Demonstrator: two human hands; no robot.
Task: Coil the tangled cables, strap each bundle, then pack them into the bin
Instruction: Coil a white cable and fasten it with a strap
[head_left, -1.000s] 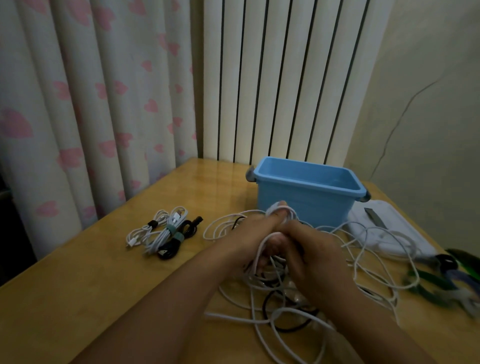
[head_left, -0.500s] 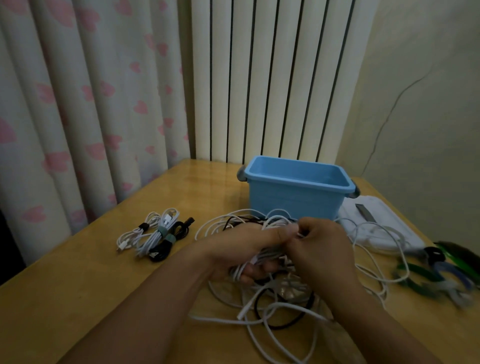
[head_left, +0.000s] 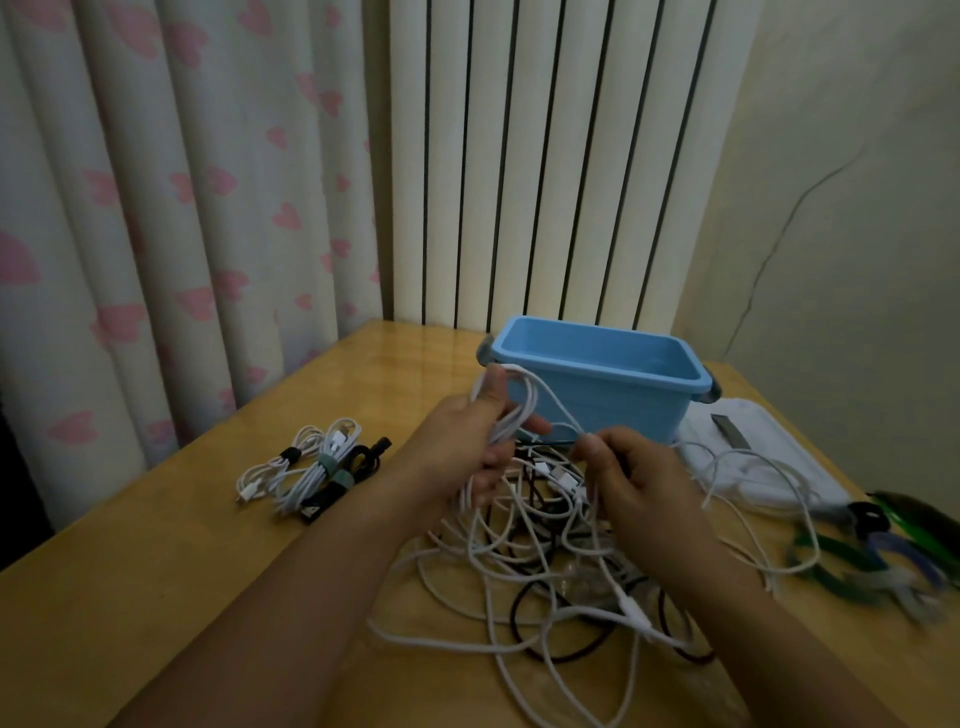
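Left hand (head_left: 470, 447) grips white cable coil (head_left: 511, 415); right hand (head_left: 636, 480) pinches its strand, above tangled cables (head_left: 545, 566), near side of blue bin (head_left: 597, 384)

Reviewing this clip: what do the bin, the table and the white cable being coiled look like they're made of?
Bin: looks like moulded plastic, uniform light blue with a rolled rim and a soft sheen. Table: seems wood or wood veneer with a glossy varnish; faint grain, and the far end reflects the light. White cable, gripped by the left hand: probably a flexible smooth plastic or rubber jacket, since it bends in loose loops.
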